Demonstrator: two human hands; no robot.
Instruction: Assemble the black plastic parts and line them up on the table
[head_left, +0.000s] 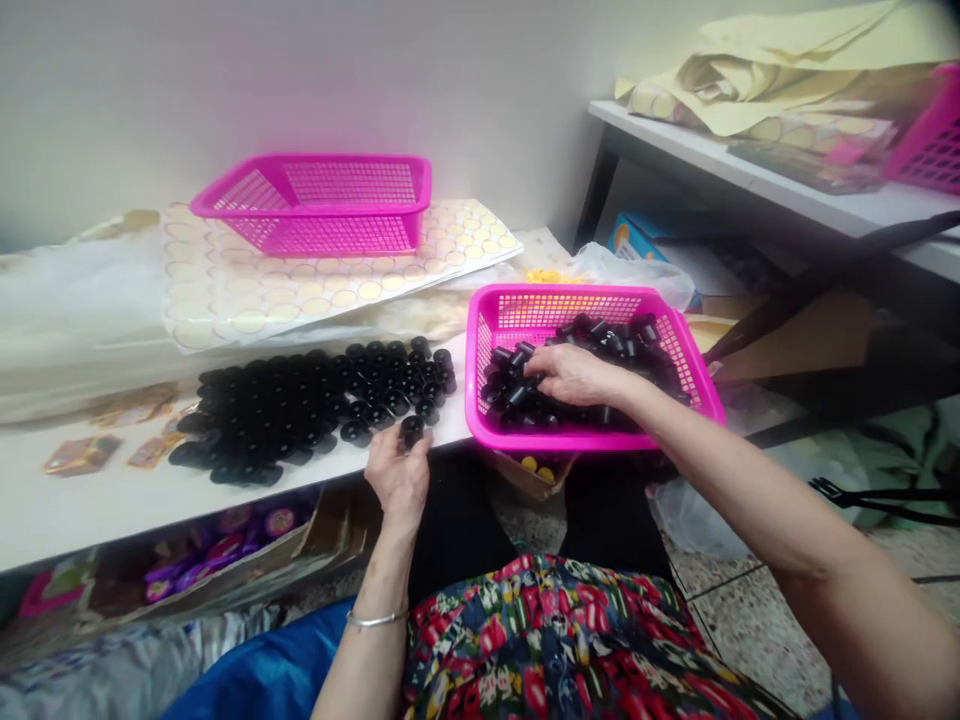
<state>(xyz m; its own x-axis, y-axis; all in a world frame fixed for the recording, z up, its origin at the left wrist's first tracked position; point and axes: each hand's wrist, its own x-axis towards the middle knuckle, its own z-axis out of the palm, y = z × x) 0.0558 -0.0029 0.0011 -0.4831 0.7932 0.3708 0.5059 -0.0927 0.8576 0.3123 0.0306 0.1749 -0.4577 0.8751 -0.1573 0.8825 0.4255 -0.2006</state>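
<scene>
Two pink mesh baskets share the white table [90, 500]: the far basket [322, 200] sits on a sheet of round pale stickers [247, 290] near the wall, and the near basket [675, 350] hangs partly over the table's front edge, holding a loose heap of black caps [622, 340]. A third pink basket [930, 130] shows at the right on a separate shelf, beside crumpled paper.

Left of the near basket a dense field of black caps [300, 400] stands on the table in rough rows, far too many and too closely packed to count with confidence; several dozen is as near as I can say. The heap in the basket is smaller and jumbled, its caps lying every way up, so no single long axis holds.

The right hand [577, 375] lies palm down inside the near basket, fingers curled into the heap; it looks closed over some caps, though what it grips is hidden beneath it. The left hand [397, 475] is at the table's front edge, fingers pinched on one single cap [411, 430] at the near corner of the field. That cap lies directly ahead of the left hand, and the field spreads away to its left and forward. Each hand is nearer its own group: left to the rows, right to the heap.
</scene>
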